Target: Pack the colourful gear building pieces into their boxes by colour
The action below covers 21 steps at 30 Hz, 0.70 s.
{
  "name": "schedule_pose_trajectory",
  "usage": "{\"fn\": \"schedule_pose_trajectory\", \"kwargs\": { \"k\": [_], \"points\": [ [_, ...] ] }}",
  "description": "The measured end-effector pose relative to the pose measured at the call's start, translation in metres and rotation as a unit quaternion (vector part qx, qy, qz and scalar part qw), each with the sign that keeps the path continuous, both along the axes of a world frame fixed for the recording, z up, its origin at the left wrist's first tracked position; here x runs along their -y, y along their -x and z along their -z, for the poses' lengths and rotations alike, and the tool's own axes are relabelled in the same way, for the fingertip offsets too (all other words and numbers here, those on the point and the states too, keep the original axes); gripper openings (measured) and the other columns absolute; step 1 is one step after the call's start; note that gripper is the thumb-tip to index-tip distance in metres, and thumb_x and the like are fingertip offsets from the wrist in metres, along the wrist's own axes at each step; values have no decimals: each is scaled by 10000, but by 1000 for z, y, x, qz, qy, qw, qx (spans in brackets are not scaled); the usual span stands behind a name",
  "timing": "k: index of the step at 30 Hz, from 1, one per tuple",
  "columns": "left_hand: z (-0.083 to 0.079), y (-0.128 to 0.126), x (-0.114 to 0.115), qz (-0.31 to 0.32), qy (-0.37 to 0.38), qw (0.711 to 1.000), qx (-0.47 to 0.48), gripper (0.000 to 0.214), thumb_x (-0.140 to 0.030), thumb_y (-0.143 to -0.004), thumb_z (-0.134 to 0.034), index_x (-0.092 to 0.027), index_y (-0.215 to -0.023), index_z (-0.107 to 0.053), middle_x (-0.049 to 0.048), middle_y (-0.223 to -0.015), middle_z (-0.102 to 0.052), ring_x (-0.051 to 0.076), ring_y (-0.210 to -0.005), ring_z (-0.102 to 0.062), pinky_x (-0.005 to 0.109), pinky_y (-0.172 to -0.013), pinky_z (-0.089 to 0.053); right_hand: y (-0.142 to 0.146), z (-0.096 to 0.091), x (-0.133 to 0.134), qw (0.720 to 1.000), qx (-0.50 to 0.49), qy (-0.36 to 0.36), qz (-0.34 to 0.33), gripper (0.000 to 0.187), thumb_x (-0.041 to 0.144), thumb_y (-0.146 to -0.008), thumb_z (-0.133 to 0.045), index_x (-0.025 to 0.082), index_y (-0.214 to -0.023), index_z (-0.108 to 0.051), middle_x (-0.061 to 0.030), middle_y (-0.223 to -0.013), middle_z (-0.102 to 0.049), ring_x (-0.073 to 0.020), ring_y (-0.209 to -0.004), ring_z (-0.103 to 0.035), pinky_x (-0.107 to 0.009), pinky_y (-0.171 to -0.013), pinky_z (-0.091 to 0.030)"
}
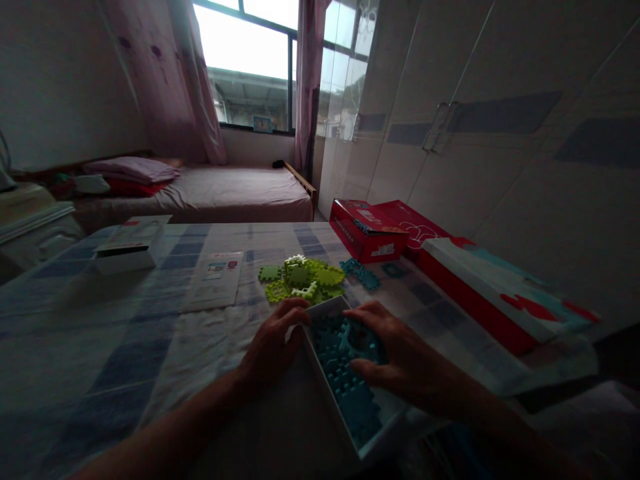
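Note:
A white box (324, 312) full of blue foam puzzle pieces (350, 393) sits on the checked tablecloth just in front of me. My left hand (274, 343) grips the box's left wall, fingers curled over its rim. My right hand (395, 353) reaches into the box, fingers closed around a blue piece (361, 341). A heap of green foam pieces (305, 277) lies just beyond the box, with a few blue pieces (363, 273) to its right.
Red boxes (367, 233) and a long red and white box (495, 287) lie along the right side of the table. A leaflet (215, 280) and a white box (127, 250) lie to the left. A bed (225, 190) and wardrobe doors (475, 133) stand beyond.

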<state>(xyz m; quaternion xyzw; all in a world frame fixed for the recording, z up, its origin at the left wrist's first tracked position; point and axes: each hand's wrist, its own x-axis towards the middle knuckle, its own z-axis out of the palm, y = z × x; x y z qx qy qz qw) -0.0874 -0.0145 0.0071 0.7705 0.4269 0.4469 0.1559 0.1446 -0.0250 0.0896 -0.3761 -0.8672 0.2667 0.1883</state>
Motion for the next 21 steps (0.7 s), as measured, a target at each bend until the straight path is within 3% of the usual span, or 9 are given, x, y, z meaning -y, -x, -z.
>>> {"fn": "schedule_pose_trajectory", "kwargs": {
  "k": [2, 5, 9, 14, 18, 21],
  "points": [
    [1, 0, 0, -3, 0, 1000, -2, 243, -14, -785, -414, -208, -876, -527, 42, -1121, -523, 140, -1043, -528, 302, -871, -441, 3, 4, 4, 1000, 9, -11, -8, 663, 400, -732, -658, 214, -1319, -413, -102, -1291, -438, -234, -1166, -440, -400, -983, -385],
    [2, 0, 0, -1, 1, 1000, -5, 241, -18, -782, -417, -208, -883, -527, 46, -1127, -525, 148, -1046, -530, 313, -871, -443, -1, 5, -15, 996, 7, -68, 56, 614, 476, -756, -617, 217, -1288, -454, -101, -1318, -438, -249, -1198, -429, -424, -1000, -363],
    [3, 2, 0, -5, 1, 1000, -10, 247, -31, -794, -400, -216, -894, -529, 48, -1144, -519, 156, -1070, -521, 326, -888, -443, -16, 13, -80, 977, 46, -112, 174, 459, 405, -814, -552, 158, -1200, -533, -121, -1211, -536, -230, -1106, -513, -361, -955, -387],
    [5, 3, 0, -8, 5, 1000, -23, 237, -54, -805, -406, -223, -911, -533, 56, -1157, -514, 163, -1081, -523, 330, -897, -449, -21, 37, -146, 952, 173, -90, 237, 405, 423, -821, -518, 137, -1097, -594, -138, -1116, -603, -222, -1049, -548, -282, -875, -401],
    [3, 3, 0, -12, 0, 1000, -29, 236, -45, -797, -406, -219, -899, -529, 63, -1146, -522, 168, -1070, -535, 330, -876, -465, -15, 50, -152, 934, 218, -80, 270, 362, 423, -789, -526, 141, -990, -629, -124, -1005, -644, -231, -950, -583, -279, -786, -418],
    [2, 2, 0, -11, -5, 1000, -23, 255, -23, -784, -400, -218, -888, -528, 58, -1127, -530, 160, -1050, -545, 319, -857, -474, -19, 55, -149, 937, 190, -84, 282, 339, 373, -763, -540, 136, -985, -639, -129, -1026, -632, -237, -954, -577, -275, -781, -418]
  ]
}}
